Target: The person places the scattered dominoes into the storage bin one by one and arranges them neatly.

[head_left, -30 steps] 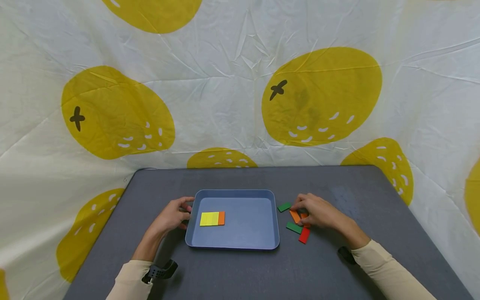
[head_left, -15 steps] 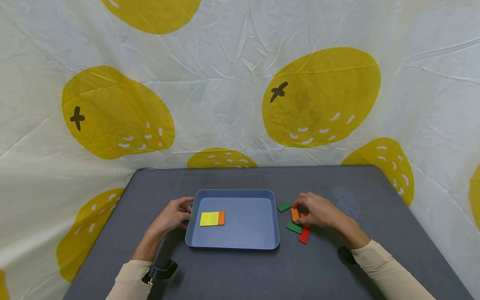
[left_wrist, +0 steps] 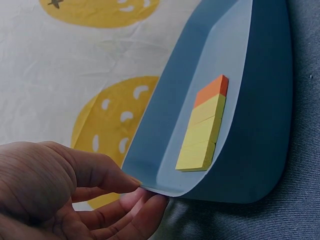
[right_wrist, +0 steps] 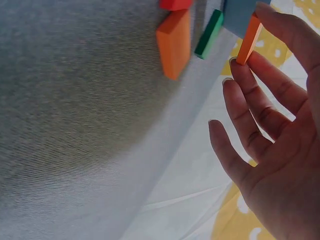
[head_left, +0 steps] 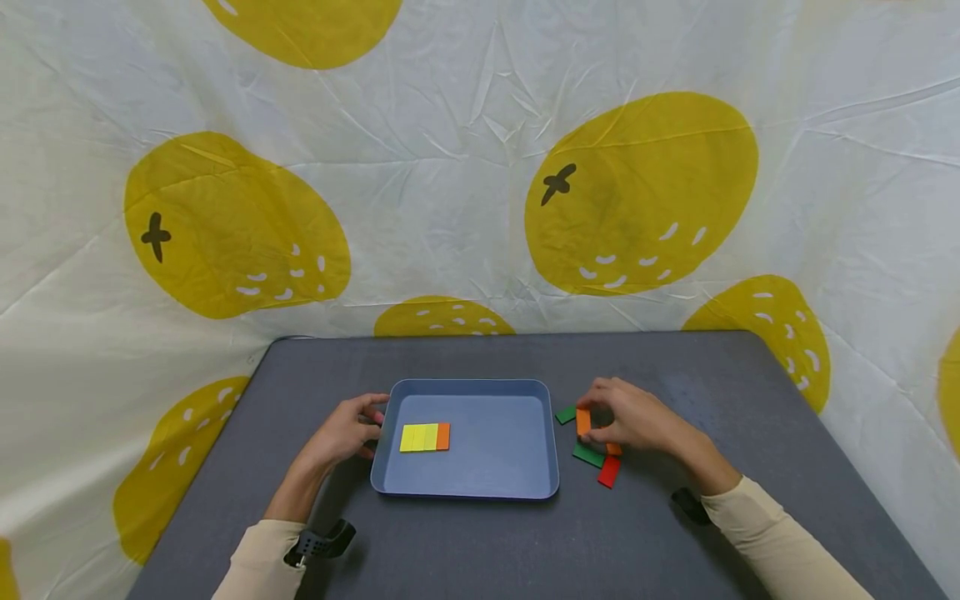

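Observation:
My right hand (head_left: 633, 417) pinches an orange rectangular block (head_left: 583, 422) by its ends between thumb and fingertips, lifted off the table in the right wrist view. Below that hand lies another orange block (right_wrist: 175, 45), partly covered in the head view. Around it are a red block (head_left: 609, 472) and two green ones, a near green block (head_left: 588, 456) and a far green block (head_left: 566, 415). At the left, my left hand (head_left: 351, 429) pinches the rim of a blue tray (head_left: 495, 446), thumb above and fingers beneath. Inside the tray, several yellow blocks (head_left: 418, 437) form a row ending in an orange block (head_left: 443, 437).
The dark grey table (head_left: 480, 550) carries the tray in the middle, with the loose blocks just right of it. A white curtain (head_left: 450, 225) with yellow fruit shapes hangs behind the table. A black watch (head_left: 322, 542) is on the left wrist.
My right hand has gripped the orange block, turned it upright, and moved it slightly up and left, exposing more of the orange block beneath. The left hand and tray have stayed still.

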`<state>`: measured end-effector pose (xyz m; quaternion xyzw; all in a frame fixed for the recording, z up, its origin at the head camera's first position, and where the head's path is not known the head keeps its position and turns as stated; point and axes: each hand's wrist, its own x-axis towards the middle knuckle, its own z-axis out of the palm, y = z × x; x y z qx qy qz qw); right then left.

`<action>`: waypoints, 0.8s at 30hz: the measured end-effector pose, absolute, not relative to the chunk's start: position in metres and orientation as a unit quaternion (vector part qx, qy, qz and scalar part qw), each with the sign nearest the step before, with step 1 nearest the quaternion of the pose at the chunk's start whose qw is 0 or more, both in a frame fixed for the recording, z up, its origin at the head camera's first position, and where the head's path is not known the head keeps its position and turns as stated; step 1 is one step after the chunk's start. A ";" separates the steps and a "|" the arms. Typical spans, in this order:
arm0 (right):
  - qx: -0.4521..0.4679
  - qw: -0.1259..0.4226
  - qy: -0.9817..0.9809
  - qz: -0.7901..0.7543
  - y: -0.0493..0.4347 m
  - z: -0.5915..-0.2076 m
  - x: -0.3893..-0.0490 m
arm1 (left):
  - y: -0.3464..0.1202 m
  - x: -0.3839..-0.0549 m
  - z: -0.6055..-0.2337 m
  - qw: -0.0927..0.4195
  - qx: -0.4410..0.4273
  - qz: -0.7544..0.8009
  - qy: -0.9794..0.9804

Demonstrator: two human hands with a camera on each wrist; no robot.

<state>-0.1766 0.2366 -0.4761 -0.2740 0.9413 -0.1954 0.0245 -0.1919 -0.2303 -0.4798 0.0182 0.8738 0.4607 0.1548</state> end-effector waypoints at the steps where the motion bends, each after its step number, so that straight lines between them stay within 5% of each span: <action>1: -0.274 0.027 0.941 -0.198 0.236 -0.475 -0.177 | -0.230 -0.192 -0.480 0.154 0.017 0.460 0.874; 24: -0.271 0.021 0.939 -0.209 0.215 -0.449 -0.181 | -0.231 -0.195 -0.483 0.153 0.017 0.455 0.877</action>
